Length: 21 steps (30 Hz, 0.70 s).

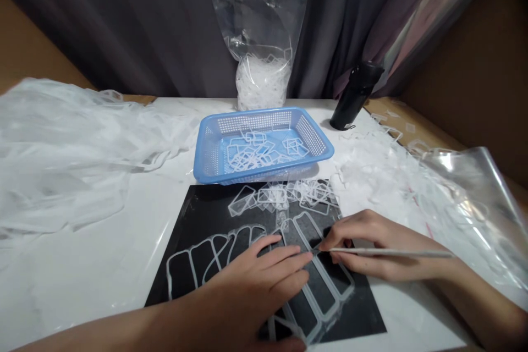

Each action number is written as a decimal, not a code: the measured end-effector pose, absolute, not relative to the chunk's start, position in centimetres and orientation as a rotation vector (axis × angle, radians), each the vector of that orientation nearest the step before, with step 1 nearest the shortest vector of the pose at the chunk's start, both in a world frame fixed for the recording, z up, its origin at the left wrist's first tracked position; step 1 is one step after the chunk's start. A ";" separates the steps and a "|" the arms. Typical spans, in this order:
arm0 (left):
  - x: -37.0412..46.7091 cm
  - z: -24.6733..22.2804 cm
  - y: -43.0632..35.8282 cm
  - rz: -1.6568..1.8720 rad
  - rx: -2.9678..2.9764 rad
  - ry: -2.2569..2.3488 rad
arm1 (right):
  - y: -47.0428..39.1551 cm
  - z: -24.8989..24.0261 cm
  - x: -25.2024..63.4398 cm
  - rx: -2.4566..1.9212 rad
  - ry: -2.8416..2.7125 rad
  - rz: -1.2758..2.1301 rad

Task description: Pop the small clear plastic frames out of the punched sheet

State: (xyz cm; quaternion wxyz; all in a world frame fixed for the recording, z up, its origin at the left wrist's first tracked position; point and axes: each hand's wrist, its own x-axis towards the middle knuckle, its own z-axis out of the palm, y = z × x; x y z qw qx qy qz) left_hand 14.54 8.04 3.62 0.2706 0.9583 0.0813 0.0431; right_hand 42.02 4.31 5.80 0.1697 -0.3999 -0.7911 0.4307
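A black mat (198, 214) lies on the white table and carries a connected strip of clear plastic frames (322, 291). My left hand (259, 280) rests flat on that strip, fingers stretched toward the right. My right hand (371, 247) grips a thin silver tool (391, 253) like a pen, its tip meeting the strip right at my left fingertips. Several loose clear frames (284, 196) are piled at the mat's far edge.
A blue perforated basket (206, 148) with several frames stands behind the mat. Behind it is an upright zip bag (259, 38) of frames. A black cylinder (355, 96) stands at back right. Thin white plastic scrap (61, 154) covers the left; more scrap and clear film (466, 192) lie right.
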 end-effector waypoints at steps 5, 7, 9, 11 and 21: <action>14.5 3.4 8.0 0.074 2.594 0.225 | 4.2 5.5 41.7 -1.136 -2.286 1.232; 14.6 3.5 8.1 0.036 2.600 0.226 | 4.2 5.4 41.6 -1.138 -2.295 1.220; 14.7 3.6 8.1 0.012 2.600 0.222 | 4.2 5.4 41.4 -1.139 -2.300 1.202; 14.7 3.6 8.2 0.007 2.598 0.223 | 4.2 5.4 41.3 -1.142 -2.310 1.187; 14.6 3.5 8.1 0.038 2.604 0.212 | 3.8 5.6 40.9 -1.154 -2.434 1.016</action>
